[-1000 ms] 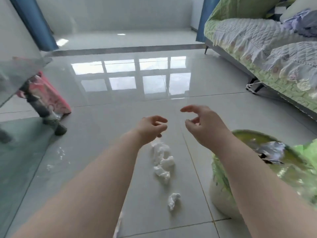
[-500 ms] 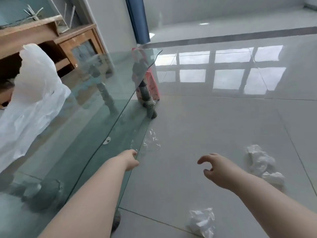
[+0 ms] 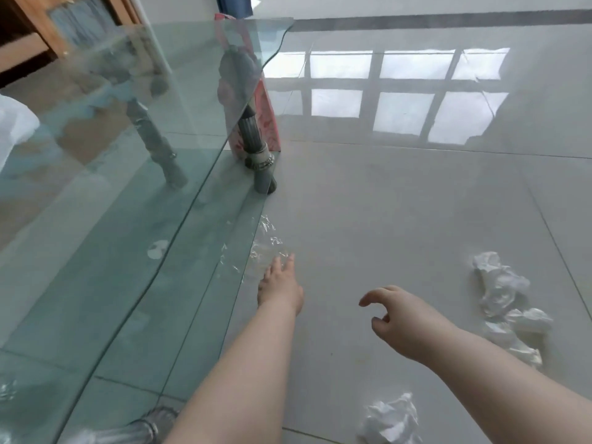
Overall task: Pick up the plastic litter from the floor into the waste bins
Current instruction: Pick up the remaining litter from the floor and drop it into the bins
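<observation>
A clear crumpled plastic wrap (image 3: pixel 267 243) lies on the grey floor tiles at the edge of the glass table. My left hand (image 3: pixel 280 285) stretches toward it with fingers extended, fingertips at its near edge, holding nothing. My right hand (image 3: pixel 402 317) hovers above the floor to the right, fingers curled and apart, empty. White crumpled litter (image 3: pixel 503 298) lies in a loose string at the right, and another white wad (image 3: pixel 392 421) sits by my right forearm. No waste bin is in view.
A glass table (image 3: pixel 134 174) with a lower glass shelf fills the left half; its grey legs (image 3: pixel 261 168) stand close to the clear wrap. A pink bag (image 3: pixel 267 123) leans behind the leg. A white plastic bag (image 3: pixel 12 129) sits at the far left.
My view has swung left and down, away from the green-lined bin toward the glass table. My left hand has reached forward to the clear plastic wrap; my right hand stays hovering.
</observation>
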